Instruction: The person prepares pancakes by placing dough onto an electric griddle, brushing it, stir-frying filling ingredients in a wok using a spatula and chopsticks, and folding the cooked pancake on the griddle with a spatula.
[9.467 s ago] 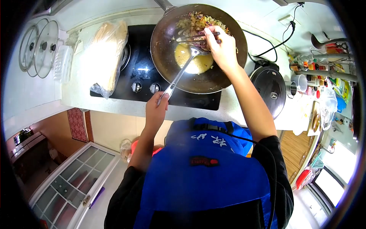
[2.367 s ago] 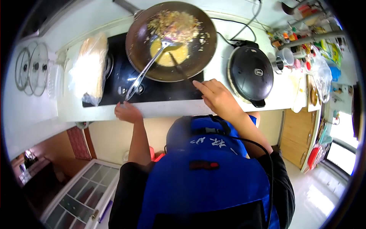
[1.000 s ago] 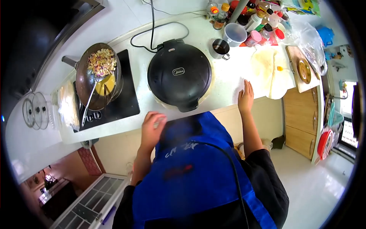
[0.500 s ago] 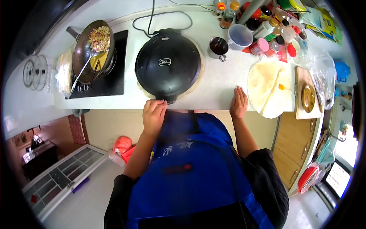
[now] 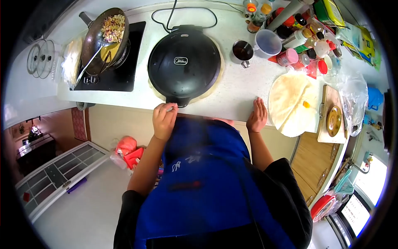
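Observation:
A round black electric griddle (image 5: 184, 72) with its lid down sits mid-counter, a pale edge, perhaps dough, showing around its rim. My left hand (image 5: 165, 120) is at its front handle (image 5: 178, 102), fingers curled and pressed together against the handle's left side. My right hand (image 5: 258, 115) rests open on the counter's front edge, fingers stretched out. Just right of it lie large pale flatbreads (image 5: 288, 103), partly overhanging the edge, with a small orange piece (image 5: 306, 104) on top. A metal cup (image 5: 242, 52) of dark liquid stands behind my right hand.
On the left, a wok (image 5: 93, 43) with chopped food, yellow liquid and a ladle (image 5: 87, 66) is on a black cooktop (image 5: 137, 54). A plastic tub (image 5: 267, 42) and several seasoning bottles (image 5: 296, 39) stand back right. A cutting board (image 5: 330, 95) carries a brown dish (image 5: 334, 120).
The camera view has tilted slightly, turning the counter clockwise. My left hand stays at the griddle's handle and my right hand stays on the counter edge.

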Demonstrator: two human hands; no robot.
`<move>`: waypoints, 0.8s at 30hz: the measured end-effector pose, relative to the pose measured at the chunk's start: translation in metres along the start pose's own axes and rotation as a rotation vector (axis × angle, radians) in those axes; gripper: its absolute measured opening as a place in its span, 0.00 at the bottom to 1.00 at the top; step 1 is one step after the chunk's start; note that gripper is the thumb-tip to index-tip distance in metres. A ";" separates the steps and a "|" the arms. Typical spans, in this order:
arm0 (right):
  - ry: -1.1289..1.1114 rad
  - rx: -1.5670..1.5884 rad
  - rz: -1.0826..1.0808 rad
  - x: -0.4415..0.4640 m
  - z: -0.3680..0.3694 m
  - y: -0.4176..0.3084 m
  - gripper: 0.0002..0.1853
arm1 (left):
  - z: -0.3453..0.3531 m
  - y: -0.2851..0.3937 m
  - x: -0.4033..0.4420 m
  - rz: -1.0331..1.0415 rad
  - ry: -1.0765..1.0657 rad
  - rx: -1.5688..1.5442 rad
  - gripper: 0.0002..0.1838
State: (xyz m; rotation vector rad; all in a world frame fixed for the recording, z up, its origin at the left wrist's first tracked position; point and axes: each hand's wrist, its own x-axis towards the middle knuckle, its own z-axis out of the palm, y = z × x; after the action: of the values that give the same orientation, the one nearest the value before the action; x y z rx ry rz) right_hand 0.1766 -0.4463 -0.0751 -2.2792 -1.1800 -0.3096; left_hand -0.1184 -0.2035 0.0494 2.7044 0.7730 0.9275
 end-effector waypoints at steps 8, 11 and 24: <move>0.000 -0.019 0.015 -0.002 0.004 -0.001 0.22 | 0.007 -0.006 -0.008 -0.004 0.043 -0.010 0.10; -0.002 -0.005 0.049 0.001 0.002 -0.001 0.23 | 0.010 -0.013 -0.009 0.027 0.049 -0.017 0.12; 0.055 -0.049 0.085 0.007 0.010 0.001 0.16 | 0.016 -0.021 -0.006 0.032 0.069 -0.129 0.11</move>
State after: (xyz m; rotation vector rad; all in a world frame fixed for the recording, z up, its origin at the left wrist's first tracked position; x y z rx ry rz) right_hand 0.1810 -0.4360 -0.0802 -2.3408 -1.0553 -0.3702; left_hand -0.1212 -0.1887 0.0271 2.5926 0.6593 1.0452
